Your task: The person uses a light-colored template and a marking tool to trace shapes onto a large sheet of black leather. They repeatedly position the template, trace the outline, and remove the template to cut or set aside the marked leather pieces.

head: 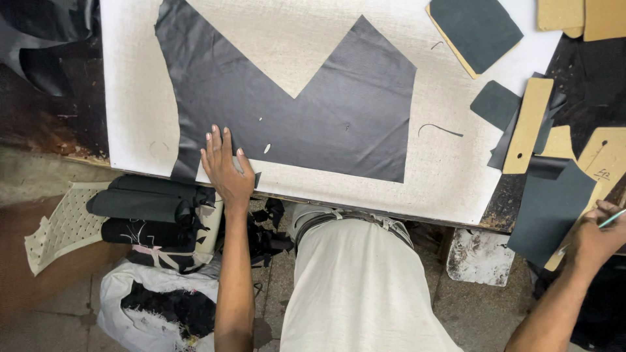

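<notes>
While the left hand (225, 166) lies flat with fingers spread and grips nothing, its palm presses the near left corner of a large black leather sheet (306, 117) that has a deep V-shaped notch cut from its far edge. That sheet is spread on a pale cutting board (140, 85) covering most of the workbench, and the hand rests right at the board's near edge. Well apart, at the far right, the right hand (596, 238) is closed around a thin pale tool (613, 218), possibly a pen or a knife; the view is too small there to tell which. Just beside that hand a smaller dark leather piece (548, 208) lies over a tan cardboard pattern (603, 160). A long narrow cardboard template (528, 127) with a hole near its lower end lies tilted on the board's right side, partly over dark scraps. Beyond it sits another dark piece on a tan backing (476, 29). Below the bench's left end, rolled black leather (147, 202) is stacked above a white sack (127, 287) of scraps.
</notes>
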### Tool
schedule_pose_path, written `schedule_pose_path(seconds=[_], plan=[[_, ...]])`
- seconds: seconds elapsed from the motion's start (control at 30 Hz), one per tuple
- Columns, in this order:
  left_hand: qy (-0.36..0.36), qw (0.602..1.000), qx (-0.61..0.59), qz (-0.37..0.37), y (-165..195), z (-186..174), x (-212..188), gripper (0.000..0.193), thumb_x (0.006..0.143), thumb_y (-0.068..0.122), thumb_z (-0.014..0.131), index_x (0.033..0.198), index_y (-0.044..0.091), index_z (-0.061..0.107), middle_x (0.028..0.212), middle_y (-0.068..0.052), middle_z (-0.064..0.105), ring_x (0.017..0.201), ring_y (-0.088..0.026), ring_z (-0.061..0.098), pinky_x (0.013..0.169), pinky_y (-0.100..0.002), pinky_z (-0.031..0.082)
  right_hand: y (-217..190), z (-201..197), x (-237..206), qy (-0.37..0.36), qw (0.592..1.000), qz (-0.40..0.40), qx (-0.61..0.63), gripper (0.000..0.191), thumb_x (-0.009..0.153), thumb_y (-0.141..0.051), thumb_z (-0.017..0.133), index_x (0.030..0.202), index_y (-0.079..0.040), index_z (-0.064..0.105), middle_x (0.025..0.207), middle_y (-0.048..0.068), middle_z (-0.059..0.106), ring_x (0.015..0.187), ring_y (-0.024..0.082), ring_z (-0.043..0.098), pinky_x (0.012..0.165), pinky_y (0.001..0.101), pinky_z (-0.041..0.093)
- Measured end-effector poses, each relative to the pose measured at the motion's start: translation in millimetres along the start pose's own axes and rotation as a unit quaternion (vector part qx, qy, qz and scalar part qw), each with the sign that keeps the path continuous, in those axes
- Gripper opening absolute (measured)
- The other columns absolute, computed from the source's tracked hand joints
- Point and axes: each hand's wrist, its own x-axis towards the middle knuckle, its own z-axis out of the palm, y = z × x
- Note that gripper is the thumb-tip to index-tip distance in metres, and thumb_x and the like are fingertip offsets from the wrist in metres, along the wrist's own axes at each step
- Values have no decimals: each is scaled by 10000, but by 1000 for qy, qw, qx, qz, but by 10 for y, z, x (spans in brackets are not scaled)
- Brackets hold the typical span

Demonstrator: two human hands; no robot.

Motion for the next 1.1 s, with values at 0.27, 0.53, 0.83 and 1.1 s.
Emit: schedule_pose_path(seconds=[0.27,0.53,0.83,1.1], plan=[[-7,1000,3,-4,-63,29,-5,544,1003,147,545,1535,45,495,1643,-145,403,1548,-324,307,1276,-536,161,-68,-62,137,-42,987,145,58,309,978,63,760,1213,-38,587,1153,146,703,989,190,717,889,297,613],[-5,1000,2,1,-82,-1,-2,541,1008,153,546,1536,52,491,1641,-140,398,1551,-314,295,1277,-530,163,-47,13,306,-37,992,116,-38,211,1025,19,717,1194,-32,602,1088,109,692,906,155,679,761,263,560],[5,1000,1,5,-69,18,0,556,964,65,494,1518,39,515,1638,-158,411,1543,-336,333,1267,-553,183,-949,1062,-244,-75,987,67,128,107,1079,-31,669,1174,-26,619,1014,68,679,813,117,637,616,224,501],[14,1000,-14,7,64,-15,53,512,964,22,476,1469,-15,554,1608,-192,436,1529,-374,333,1254,-579,193,-1888,2368,-520,-198,951,-5,239,204,1021,-26,658,1213,32,620,998,87,697,852,131,657,756,272,542]])
